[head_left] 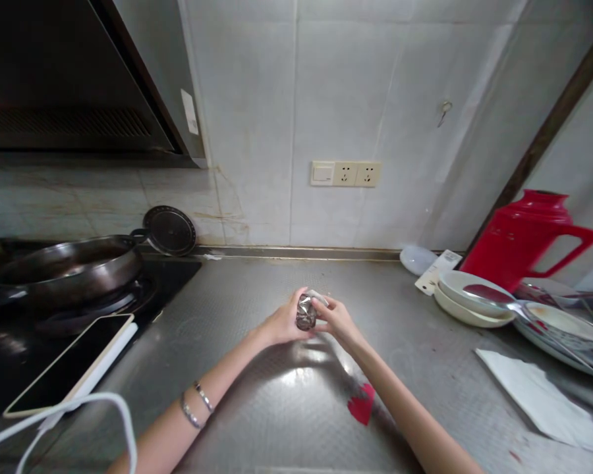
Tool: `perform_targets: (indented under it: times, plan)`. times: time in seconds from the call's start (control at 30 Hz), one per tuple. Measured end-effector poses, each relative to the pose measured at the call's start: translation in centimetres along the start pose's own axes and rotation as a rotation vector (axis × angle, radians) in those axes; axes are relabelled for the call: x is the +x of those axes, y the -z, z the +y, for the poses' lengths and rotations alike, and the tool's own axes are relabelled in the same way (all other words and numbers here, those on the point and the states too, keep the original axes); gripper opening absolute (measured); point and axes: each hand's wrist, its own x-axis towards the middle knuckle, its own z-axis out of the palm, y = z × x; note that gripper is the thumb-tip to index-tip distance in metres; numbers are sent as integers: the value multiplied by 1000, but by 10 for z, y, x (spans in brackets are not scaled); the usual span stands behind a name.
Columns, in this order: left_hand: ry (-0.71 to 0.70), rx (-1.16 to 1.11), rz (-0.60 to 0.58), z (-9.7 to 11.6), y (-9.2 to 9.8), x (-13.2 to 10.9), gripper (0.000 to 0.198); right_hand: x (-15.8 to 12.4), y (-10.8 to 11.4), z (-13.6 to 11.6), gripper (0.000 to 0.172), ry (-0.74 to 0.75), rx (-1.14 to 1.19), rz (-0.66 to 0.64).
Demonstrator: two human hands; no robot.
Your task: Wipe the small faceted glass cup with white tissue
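Observation:
Over the middle of the metal counter [247,395] I hold a small rounded dark brown item in shiny clear wrapping [306,313]. It could be a jar or a packet; its exact kind I cannot make out. My left hand [285,321] is wrapped round its left side. From the right, the thumb and fingers of my right hand [340,321] pinch its upper part, where a pale, translucent bit shows. A torn red scrap [362,404] lies on the counter below my right forearm.
On the left, a steel pan [74,270] sits on the black stove, with a phone [72,365] and white cable [113,397] in front. A red thermos jug [524,237], stacked bowls [467,316], a spoon [489,293], plates and a white napkin [538,395] occupy the right side.

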Motion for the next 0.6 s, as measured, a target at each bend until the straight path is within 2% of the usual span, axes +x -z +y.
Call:
perform_targets:
  times: [0.17,0.27,0.37,0.53,0.6]
  plan:
    - [1,-28,69,-1,-2,-8,87,0,-1,6,47,2,-22,-31]
    - [29,-89,103,0,-6,-9,84,4,-1,12,47,5,-20,27]
    - [59,-163,87,0,-11,-10,84,10,3,19,48,32,-94,118]
    - [100,-129,68,2,-16,-13,86,12,15,14,45,402,-437,335]
    - [117,-100,67,3,-17,-13,88,9,16,9,41,502,-509,359]
